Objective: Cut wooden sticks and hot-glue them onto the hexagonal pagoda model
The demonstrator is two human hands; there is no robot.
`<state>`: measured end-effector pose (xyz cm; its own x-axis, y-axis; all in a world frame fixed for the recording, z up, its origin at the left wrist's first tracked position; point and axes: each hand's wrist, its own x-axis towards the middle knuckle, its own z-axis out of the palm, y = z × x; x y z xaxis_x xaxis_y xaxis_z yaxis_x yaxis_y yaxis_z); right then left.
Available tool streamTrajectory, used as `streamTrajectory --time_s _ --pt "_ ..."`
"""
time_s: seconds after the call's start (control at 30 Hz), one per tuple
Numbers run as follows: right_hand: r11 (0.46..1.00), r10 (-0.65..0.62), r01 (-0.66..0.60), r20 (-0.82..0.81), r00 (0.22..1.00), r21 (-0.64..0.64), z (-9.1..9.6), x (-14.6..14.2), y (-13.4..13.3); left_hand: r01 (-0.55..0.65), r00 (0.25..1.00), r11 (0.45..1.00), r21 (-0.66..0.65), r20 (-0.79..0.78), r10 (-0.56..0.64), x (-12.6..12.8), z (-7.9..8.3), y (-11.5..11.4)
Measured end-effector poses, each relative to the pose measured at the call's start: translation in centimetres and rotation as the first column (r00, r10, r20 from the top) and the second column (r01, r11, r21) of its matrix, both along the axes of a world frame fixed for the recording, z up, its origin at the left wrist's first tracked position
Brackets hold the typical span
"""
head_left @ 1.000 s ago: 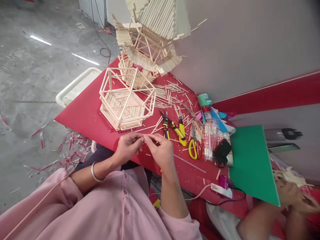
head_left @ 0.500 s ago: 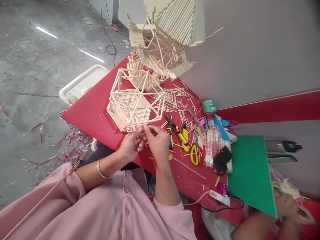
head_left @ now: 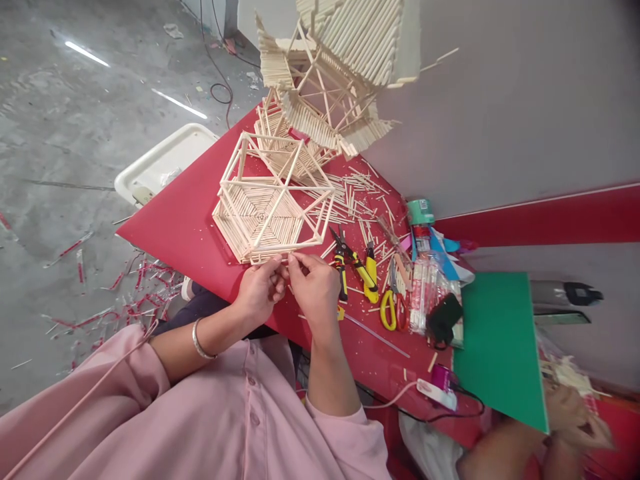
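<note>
My left hand (head_left: 261,288) and my right hand (head_left: 316,287) meet fingertip to fingertip at the near side of a six-sided frame of thin wooden sticks (head_left: 270,223). Both hands are closed in a pinch on a thin wooden stick (head_left: 285,259), most of it hidden by the fingers. Whether this stick touches the frame I cannot tell. The frame has a base of tightly laid sticks and an open lattice of bars above it, and rests on the red tabletop (head_left: 175,220).
Behind stands a taller stick model with slatted roofs (head_left: 345,73). Loose sticks (head_left: 350,197) lie to the right, near pliers (head_left: 353,260), a yellow cutter (head_left: 371,270) and scissors (head_left: 389,310). Farther right are stick packets (head_left: 425,293), a green board (head_left: 500,347) and another person's hands (head_left: 575,417).
The view has shifted slightly. Both hands keep their pinch at the frame's near edge, with the fingertips barely moved.
</note>
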<state>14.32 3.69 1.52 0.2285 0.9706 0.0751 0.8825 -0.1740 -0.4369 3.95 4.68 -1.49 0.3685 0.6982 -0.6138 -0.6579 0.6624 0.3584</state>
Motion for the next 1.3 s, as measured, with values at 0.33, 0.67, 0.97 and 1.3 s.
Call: streamTrajectory --time_s 0.33,0.67,0.97,1.3 --pt "0.994 0.087 -0.084 -0.051 0.995 0.063 -0.4 1.1 0.2 -0.054 0.998 0.999 0.001 -0.022 0.054 0.2 0.0 0.1" --pt "0.986 0.163 -0.161 -0.274 0.948 0.030 -0.6 2.7 0.9 -0.086 0.996 0.996 0.001 -0.031 0.086 0.1 0.1 0.2" --pt "0.985 0.161 -0.138 -0.270 0.949 0.100 -0.6 0.8 0.3 -0.098 0.993 0.995 0.018 -0.060 0.099 -0.8 0.1 0.1" --pt "0.981 0.065 -0.007 -0.293 0.954 0.193 -2.1 -0.6 -1.1 -0.098 0.990 0.992 0.076 -0.092 0.105 -0.5 -0.2 0.0"
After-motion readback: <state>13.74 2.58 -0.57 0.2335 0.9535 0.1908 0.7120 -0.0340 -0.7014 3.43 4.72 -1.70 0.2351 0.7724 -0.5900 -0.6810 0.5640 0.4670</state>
